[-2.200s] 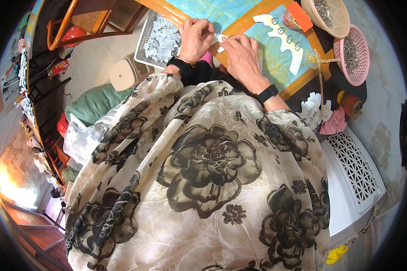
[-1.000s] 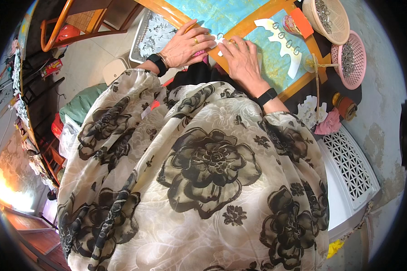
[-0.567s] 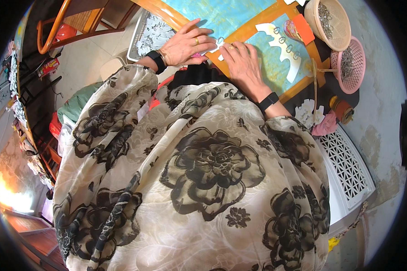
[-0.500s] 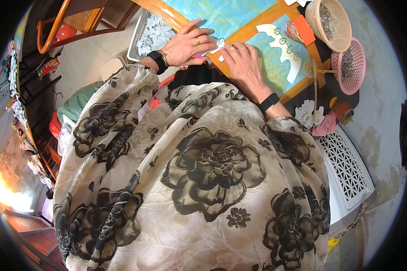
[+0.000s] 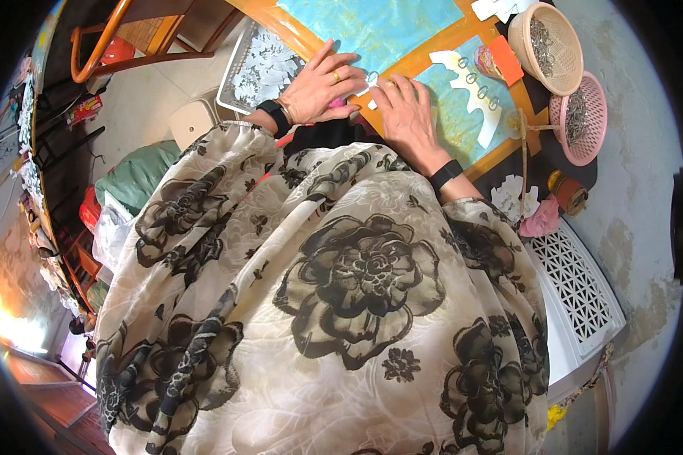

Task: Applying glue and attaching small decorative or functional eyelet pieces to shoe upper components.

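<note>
Both of my hands are at the near edge of the table, around a small white cut-out piece (image 5: 363,86) with a metal ring (image 5: 371,78) on it. My left hand (image 5: 320,89) has its index finger and thumb at the left end of the piece, outer fingers spread. Something small and pink (image 5: 338,102) shows between that thumb and finger. From the right, my right hand (image 5: 407,114) bends its fingertips down onto the piece; its thumb is hidden. Beyond it lies a long, jagged white cut-out strip (image 5: 474,95) carrying several metal rings.
A beige basket (image 5: 520,34) and a pink basket (image 5: 596,148), both holding metal rings, stand at the right. An orange card (image 5: 505,61) leans by a patterned tin (image 5: 487,62). Left of the table, a white tray (image 5: 224,91) holds many white pieces, near a wooden chair (image 5: 91,45).
The view has shifted slightly, showing more of the white tray. My hands stay at the white piece; the right fingers have moved a little.
</note>
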`<state>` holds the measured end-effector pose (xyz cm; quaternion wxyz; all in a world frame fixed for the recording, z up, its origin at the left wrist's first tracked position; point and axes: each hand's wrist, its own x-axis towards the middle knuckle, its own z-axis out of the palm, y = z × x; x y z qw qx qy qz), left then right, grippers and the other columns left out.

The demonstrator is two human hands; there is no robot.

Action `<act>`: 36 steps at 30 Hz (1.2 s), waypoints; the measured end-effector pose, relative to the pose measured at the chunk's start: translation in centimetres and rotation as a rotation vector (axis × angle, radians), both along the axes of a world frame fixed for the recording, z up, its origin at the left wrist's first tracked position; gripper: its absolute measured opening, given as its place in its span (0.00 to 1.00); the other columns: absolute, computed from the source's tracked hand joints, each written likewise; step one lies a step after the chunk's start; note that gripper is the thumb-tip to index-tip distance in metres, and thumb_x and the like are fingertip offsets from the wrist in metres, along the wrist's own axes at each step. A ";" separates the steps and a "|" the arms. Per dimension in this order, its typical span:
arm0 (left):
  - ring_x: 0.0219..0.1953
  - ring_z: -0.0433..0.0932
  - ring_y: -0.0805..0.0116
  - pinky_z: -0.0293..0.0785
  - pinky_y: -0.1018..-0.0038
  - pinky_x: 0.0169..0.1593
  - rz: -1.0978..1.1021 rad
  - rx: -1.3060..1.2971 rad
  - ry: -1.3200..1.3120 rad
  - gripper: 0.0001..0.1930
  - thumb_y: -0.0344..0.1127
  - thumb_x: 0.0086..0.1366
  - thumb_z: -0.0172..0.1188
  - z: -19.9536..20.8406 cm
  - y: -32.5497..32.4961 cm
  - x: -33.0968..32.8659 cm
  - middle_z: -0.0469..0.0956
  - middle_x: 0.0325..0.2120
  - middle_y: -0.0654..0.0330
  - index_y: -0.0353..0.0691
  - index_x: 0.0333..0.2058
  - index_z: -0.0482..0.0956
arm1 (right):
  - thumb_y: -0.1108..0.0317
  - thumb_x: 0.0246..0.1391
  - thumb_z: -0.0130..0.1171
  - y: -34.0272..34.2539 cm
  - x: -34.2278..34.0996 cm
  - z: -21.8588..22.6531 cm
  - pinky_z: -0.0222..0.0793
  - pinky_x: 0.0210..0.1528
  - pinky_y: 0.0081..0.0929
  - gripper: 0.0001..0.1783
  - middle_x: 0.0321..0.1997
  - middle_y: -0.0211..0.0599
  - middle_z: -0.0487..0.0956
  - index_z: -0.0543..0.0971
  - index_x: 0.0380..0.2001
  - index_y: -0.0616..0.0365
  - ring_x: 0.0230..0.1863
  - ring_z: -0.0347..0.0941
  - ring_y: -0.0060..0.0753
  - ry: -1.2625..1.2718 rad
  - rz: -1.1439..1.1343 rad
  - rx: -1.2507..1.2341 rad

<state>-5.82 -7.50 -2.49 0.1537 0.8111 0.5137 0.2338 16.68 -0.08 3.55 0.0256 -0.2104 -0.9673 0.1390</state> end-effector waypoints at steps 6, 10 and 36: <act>0.68 0.62 0.59 0.44 0.47 0.75 0.067 0.039 0.074 0.15 0.46 0.64 0.64 0.3 -0.1 0.5 0.72 0.58 0.66 0.53 0.48 0.81 | 0.67 0.58 0.55 -0.1 0.7 -1.9 0.52 0.69 0.48 0.19 0.59 0.41 0.73 0.78 0.51 0.61 0.68 0.60 0.46 0.030 -0.064 0.085; 0.71 0.59 0.57 0.44 0.46 0.75 0.029 0.049 0.117 0.19 0.43 0.64 0.64 0.0 -0.4 0.6 0.69 0.63 0.69 0.53 0.53 0.79 | 0.67 0.59 0.53 -0.1 1.0 -2.9 0.50 0.71 0.49 0.20 0.61 0.40 0.74 0.78 0.53 0.61 0.71 0.59 0.46 0.014 -0.027 0.113; 0.55 0.70 0.51 0.66 0.54 0.58 0.194 0.042 0.100 0.10 0.38 0.61 0.65 2.1 1.9 4.1 0.77 0.46 0.58 0.43 0.39 0.81 | 0.73 0.48 0.69 0.4 11.7 1.2 0.52 0.71 0.48 0.35 0.69 0.55 0.59 0.68 0.60 0.59 0.71 0.53 0.58 0.509 -0.707 -0.054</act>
